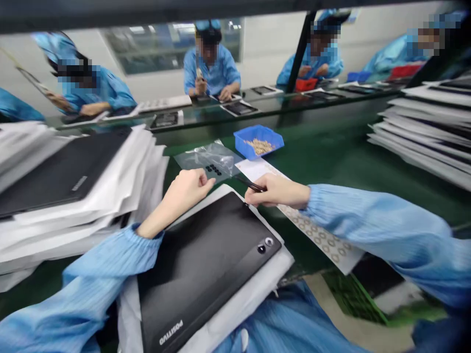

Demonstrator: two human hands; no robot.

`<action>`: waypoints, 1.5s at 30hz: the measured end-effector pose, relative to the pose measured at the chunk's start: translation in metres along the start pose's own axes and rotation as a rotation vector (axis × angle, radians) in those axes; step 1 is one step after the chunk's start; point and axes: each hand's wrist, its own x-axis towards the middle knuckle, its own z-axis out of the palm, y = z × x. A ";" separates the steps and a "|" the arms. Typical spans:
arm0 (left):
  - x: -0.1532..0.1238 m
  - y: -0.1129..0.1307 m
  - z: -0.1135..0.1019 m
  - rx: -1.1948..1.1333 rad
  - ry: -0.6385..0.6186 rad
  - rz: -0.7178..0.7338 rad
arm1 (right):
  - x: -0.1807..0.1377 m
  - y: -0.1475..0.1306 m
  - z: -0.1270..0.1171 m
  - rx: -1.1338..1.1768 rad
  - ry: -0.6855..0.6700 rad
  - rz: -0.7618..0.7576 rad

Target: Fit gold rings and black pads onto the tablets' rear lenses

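A black tablet back cover marked POSITIVO [206,260] lies tilted on white sheets at the front edge of the bench. My right hand [275,190] is closed around dark tweezers [252,184], its fingertips at the cover's far corner. My left hand [189,191] hovers past the cover's far left edge, fingers curled in; anything between them is hidden. Just beyond that hand lies a clear plastic bag [206,156] with several small black pieces [213,169] on it. A white sheet of ring-shaped stickers [324,238] runs beneath my right forearm.
A blue bin [257,139] of small tan pieces stands farther back. Stacks of covers and white sheets rise at left [84,203] and right [423,127]. A green crate [360,294] sits low at right. Several co-workers in blue work across the bench.
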 end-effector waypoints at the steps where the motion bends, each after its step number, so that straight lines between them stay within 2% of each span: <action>1: -0.008 0.010 0.007 0.030 -0.028 0.129 | -0.018 0.005 0.005 0.014 -0.010 0.040; 3: -0.024 0.024 0.026 0.024 -0.130 0.309 | -0.046 0.016 0.017 0.059 0.013 0.114; 4: -0.030 0.028 0.035 0.004 -0.185 0.346 | -0.056 0.021 0.022 0.079 0.031 0.141; 6: -0.039 0.029 0.050 -0.005 -0.257 0.371 | -0.068 0.030 0.032 0.106 0.066 0.163; 9: -0.041 0.025 0.061 0.027 -0.279 0.365 | -0.071 0.037 0.038 0.107 0.102 0.145; 24: -0.037 0.024 0.062 0.082 -0.276 0.374 | -0.069 0.041 0.040 0.118 0.123 0.181; 28: -0.037 0.024 0.062 0.095 -0.274 0.386 | -0.070 0.036 0.040 0.012 0.116 0.176; 33: -0.038 0.023 0.062 0.094 -0.274 0.402 | -0.072 0.028 0.043 -0.212 0.186 0.162; 36: -0.039 0.022 0.061 0.025 -0.277 0.434 | -0.074 0.029 0.043 -0.240 0.200 0.156; 38: -0.040 0.023 0.060 -0.064 -0.305 0.514 | -0.076 0.032 0.043 -0.161 0.262 0.117; 42: -0.042 0.023 0.057 -0.205 -0.388 0.761 | -0.085 0.039 0.047 0.042 0.584 -0.036; 45: -0.042 0.022 0.057 -0.239 -0.448 0.861 | -0.092 0.043 0.061 0.195 0.747 -0.050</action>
